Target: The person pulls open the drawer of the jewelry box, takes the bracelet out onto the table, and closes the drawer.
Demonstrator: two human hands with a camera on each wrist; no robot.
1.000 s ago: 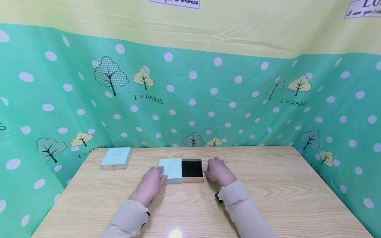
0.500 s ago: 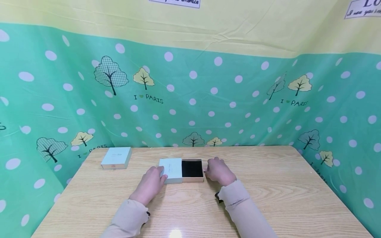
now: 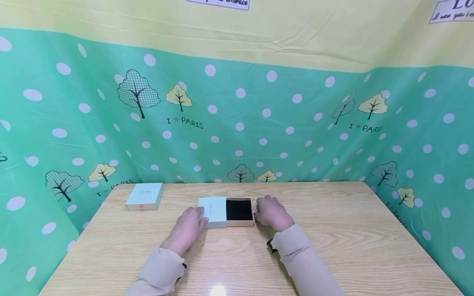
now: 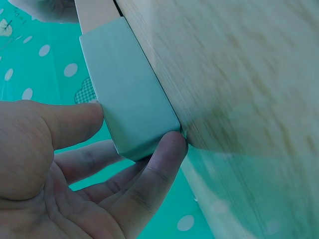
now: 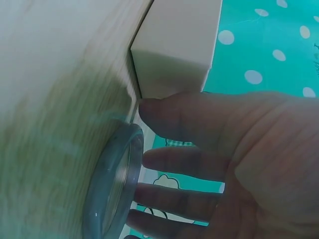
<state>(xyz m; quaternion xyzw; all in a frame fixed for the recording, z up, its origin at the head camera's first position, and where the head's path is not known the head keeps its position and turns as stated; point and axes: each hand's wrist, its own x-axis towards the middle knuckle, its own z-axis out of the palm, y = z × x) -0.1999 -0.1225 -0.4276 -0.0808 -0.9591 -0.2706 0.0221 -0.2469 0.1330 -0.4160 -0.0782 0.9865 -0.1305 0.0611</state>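
A pale blue drawer box (image 3: 212,211) lies on the table, its pinkish inner tray (image 3: 240,223) slid partly out to the right. Black lining (image 3: 238,210) shows in the tray. My left hand (image 3: 186,230) grips the blue sleeve at its left end, thumb and fingers on its sides and corner (image 4: 132,89). At the tray's right end is my right hand (image 3: 274,213), its thumb right at the end wall and its fingers spread and extended. Beside those fingertips a grey glossy bangle (image 5: 112,184) shows in the right wrist view, hidden in the head view.
A second pale blue box (image 3: 145,196), fully shut, stands at the table's back left. The wooden table (image 3: 237,263) ends at a green dotted curtain (image 3: 259,123) along the back and sides.
My right hand has shifted very slightly left toward the tray end. My left hand and both boxes stay in place.
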